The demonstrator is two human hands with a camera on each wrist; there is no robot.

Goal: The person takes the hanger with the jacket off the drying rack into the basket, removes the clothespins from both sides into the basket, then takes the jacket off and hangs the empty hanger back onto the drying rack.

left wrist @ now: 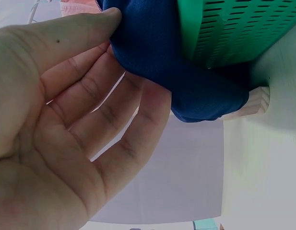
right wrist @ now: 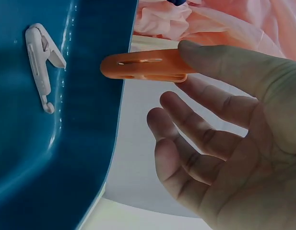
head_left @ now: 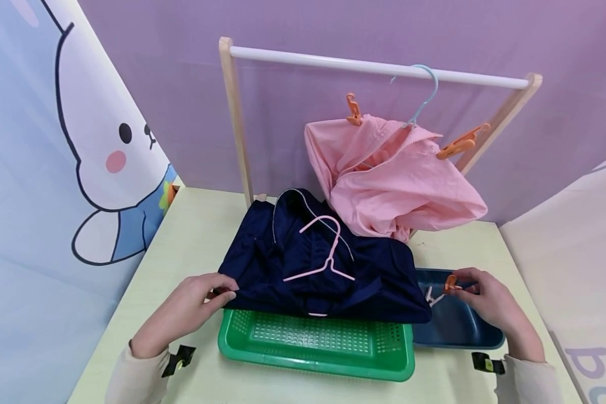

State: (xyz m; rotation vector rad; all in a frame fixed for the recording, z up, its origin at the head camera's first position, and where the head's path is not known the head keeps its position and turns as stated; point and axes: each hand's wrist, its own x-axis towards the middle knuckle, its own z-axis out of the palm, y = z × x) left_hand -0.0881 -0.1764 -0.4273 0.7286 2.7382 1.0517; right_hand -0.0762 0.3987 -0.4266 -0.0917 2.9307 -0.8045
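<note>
Orange clothespin (right wrist: 147, 66) pinched in right hand (head_left: 492, 303), apparently over blue tray (head_left: 459, 331).

Our two bare hands in cream long sleeves, each wrist carrying a small black mount

We wear soft, cream-coloured knit sleeves that end at the wrists, leaving our left hand (head_left: 182, 314) and right hand (head_left: 495, 306) uncovered, with no rings or gloves. At the left cuff we see a black strap clip with a pale centre (head_left: 179, 359); at the right cuff sits a black block with a yellowish mark (head_left: 487, 363).
</note>
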